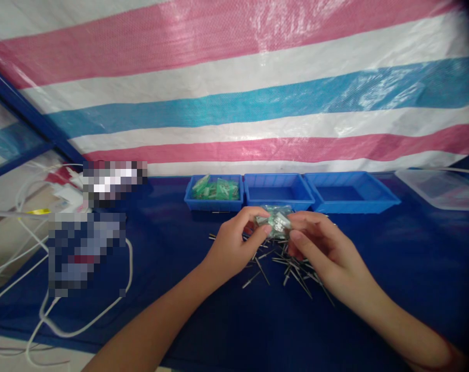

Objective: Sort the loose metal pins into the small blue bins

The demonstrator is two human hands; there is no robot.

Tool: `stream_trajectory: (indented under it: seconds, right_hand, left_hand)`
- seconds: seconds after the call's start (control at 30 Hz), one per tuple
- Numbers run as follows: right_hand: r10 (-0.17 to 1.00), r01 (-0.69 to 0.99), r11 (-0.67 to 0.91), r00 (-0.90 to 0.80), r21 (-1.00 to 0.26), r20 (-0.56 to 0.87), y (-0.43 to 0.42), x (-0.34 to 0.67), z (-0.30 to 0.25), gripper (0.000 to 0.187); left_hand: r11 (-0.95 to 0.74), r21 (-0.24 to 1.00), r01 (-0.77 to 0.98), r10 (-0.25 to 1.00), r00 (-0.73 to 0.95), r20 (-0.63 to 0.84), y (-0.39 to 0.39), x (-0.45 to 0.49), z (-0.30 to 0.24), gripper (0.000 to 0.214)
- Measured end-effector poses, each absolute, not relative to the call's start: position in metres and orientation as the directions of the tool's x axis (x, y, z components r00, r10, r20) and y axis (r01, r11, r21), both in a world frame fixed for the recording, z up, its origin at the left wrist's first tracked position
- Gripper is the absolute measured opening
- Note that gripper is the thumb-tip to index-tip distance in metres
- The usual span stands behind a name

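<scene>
Above metal pins (296, 269), left hand (233, 242), right hand (331, 253): fingers pinching shiny, clear, greenish bag (280, 224).

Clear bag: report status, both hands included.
Left hand pinching clear bag. Right hand at bag's right edge, grip unclear. Loose metal pins scattered beneath hands. Three blue bins just beyond.

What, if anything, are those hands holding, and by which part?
A small plastic bag. The left hand pinches its left edge; the right hand is at its right edge, though how firmly cannot be told.
</scene>
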State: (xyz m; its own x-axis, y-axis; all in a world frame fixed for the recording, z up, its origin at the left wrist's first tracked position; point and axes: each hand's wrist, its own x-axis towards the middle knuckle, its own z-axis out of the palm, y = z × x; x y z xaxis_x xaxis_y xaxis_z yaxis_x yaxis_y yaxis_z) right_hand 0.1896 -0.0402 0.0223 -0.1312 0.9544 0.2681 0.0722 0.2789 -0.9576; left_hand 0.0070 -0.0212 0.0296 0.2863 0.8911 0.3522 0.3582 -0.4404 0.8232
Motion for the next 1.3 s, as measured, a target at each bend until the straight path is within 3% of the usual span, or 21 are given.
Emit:
stream_trajectory:
  seconds: [0.2, 0.37, 0.53, 0.73, 0.83, 0.97, 1.03, 1.13, 1.2, 1.3]
  right_hand:
    - [0.943, 0.079, 0.318, -0.134, -0.945, 0.306, -0.04, 0.191, 0.019, 0.027]
    - [0.933, 0.127, 0.338, -0.174, -0.933, 0.315, -0.04, 0.192, 0.016, 0.027]
    - [0.933, 0.147, 0.337, -0.182, -0.93, 0.309, -0.04, 0.191, 0.014, 0.029]
    - [0.931, 0.179, 0.334, -0.215, -0.925, 0.295, -0.042, 0.192, 0.015, 0.03]
    - [0.924, 0.274, 0.356, -0.245, -0.893, 0.294, -0.041, 0.193, 0.015, 0.026]
    - [0.838, 0.535, 0.545, -0.33, -0.645, 0.435, -0.035, 0.196, 0.013, 0.018]
    - [0.764, 0.619, 0.633, -0.398, -0.465, 0.508, -0.03, 0.198, 0.01, 0.023]
    - [0.727, 0.71, 0.652, -0.486, -0.265, 0.486, -0.023, 0.201, 0.003, 0.038]
    - [0.734, 0.747, 0.638, -0.517, -0.187, 0.441, -0.02, 0.202, 0.0, 0.045]
    - [0.743, 0.759, 0.631, -0.532, -0.161, 0.406, -0.02, 0.203, -0.001, 0.04]
  left_hand:
    - [-0.4, 0.732, 0.552, 0.867, -0.031, 0.498, 0.017, -0.029, 0.027, 0.021]
    - [-0.245, 0.402, 0.882, 0.847, -0.007, 0.531, 0.037, -0.055, 0.023, 0.027]
    - [-0.148, 0.159, 0.976, 0.831, 0.036, 0.555, 0.032, -0.047, 0.02, 0.028]
    - [-0.173, 0.108, 0.979, 0.818, 0.082, 0.569, 0.029, -0.045, 0.022, 0.029]
    - [-0.243, 0.121, 0.963, 0.787, 0.123, 0.605, 0.026, -0.044, 0.025, 0.028]
    - [-0.458, 0.11, 0.882, 0.738, 0.308, 0.601, 0.019, -0.035, 0.029, 0.025]
    - [-0.597, 0.1, 0.796, 0.708, 0.464, 0.533, 0.014, -0.027, 0.029, 0.025]
    - [-0.712, 0.093, 0.696, 0.662, 0.622, 0.418, 0.007, -0.016, 0.023, 0.026]
    - [-0.726, 0.086, 0.682, 0.658, 0.654, 0.372, 0.003, -0.01, 0.019, 0.027]
    - [-0.715, 0.072, 0.695, 0.677, 0.663, 0.318, 0.001, -0.007, 0.014, 0.028]
